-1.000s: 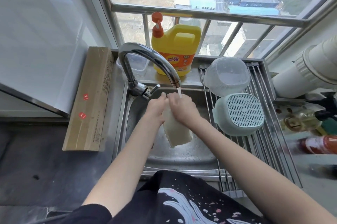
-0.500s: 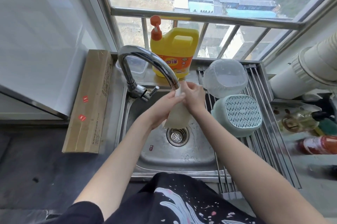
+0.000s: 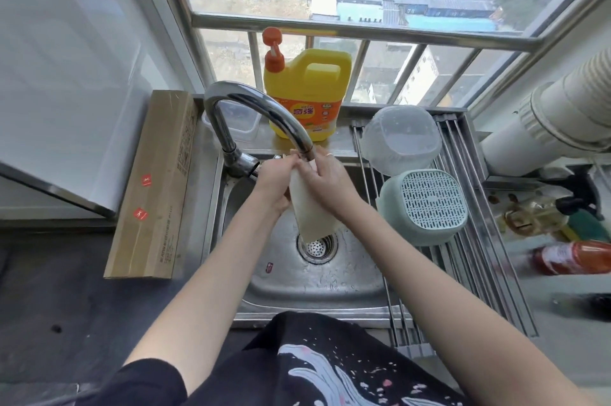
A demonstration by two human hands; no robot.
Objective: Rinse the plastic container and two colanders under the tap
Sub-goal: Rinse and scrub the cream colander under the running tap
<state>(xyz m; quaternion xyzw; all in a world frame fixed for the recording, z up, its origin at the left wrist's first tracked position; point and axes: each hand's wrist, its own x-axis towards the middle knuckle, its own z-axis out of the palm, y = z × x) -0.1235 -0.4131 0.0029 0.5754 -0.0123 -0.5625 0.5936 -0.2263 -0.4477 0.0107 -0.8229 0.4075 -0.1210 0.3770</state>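
Daylight from the barred window falls on our steel counter and the sink (image 3: 347, 286) set into it. Across the sink's right side lies a roll-up drying rack (image 3: 476, 260), where the clear colander (image 3: 401, 139) and the green colander (image 3: 425, 207) sit upside down, just beside each other and well apart from our hands. A long cardboard box (image 3: 155, 184) lies left of the sink, and the yellow detergent jug (image 3: 309, 98) stands behind the tap (image 3: 258, 107).

Since half a second ago our hands have stayed under the spout, and more of the drain strainer (image 3: 319, 248) now shows below them. Our left hand (image 3: 276, 180) and right hand (image 3: 325, 180) are both closed around the top of the plastic container (image 3: 312, 213), which hangs between them, its lower end over the drain.
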